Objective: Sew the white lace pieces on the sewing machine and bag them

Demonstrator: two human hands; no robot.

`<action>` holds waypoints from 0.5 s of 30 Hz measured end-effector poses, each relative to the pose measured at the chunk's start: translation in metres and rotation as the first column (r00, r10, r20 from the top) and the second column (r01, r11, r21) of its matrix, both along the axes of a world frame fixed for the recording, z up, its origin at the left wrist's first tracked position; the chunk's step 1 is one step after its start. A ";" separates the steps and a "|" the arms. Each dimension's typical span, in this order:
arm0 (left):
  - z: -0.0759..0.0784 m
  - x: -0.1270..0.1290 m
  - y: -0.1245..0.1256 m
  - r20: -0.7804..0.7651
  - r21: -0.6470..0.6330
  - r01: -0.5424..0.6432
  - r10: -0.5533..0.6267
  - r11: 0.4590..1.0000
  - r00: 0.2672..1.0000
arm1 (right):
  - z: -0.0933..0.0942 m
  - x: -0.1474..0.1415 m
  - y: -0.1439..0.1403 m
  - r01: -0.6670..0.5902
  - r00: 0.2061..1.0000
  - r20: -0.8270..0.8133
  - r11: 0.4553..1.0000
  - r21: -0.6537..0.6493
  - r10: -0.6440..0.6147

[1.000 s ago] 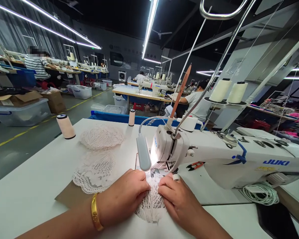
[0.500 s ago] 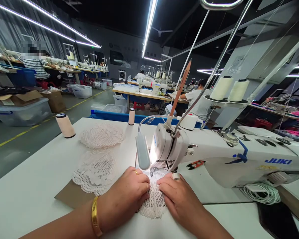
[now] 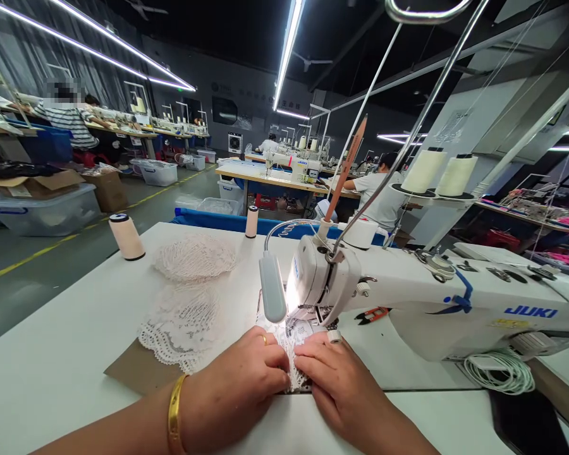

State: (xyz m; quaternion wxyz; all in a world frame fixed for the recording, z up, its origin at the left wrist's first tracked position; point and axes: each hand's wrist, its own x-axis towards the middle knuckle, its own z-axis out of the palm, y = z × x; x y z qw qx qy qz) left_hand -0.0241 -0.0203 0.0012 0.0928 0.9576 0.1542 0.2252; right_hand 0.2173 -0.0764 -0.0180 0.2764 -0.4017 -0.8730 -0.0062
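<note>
On the white sewing table (image 3: 52, 373), the left hand (image 3: 239, 388) and right hand (image 3: 334, 385) press flat on a white lace piece (image 3: 296, 354), pinching its near edge; soft, flimsy, snag-prone, it lies under the white sewing machine (image 3: 408, 297). Farther left, lace stacks (image 3: 184, 303).

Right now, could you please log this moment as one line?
left hand: pressing white lace piece | right hand: pressing same lace | lace: under white sewing machine needle | stacked lace: left
</note>
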 end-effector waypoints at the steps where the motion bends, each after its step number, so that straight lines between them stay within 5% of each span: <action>1: 0.000 0.000 -0.003 -0.009 0.000 0.013 -0.013 1.000 1.000 | 0.001 -0.001 -0.002 -0.033 0.999 -0.004 0.999 -0.024 0.033; 15: 0.000 0.004 0.003 0.017 0.069 -0.050 0.049 0.996 0.999 | -0.006 -0.002 0.004 -0.002 1.000 -0.020 1.000 -0.016 0.001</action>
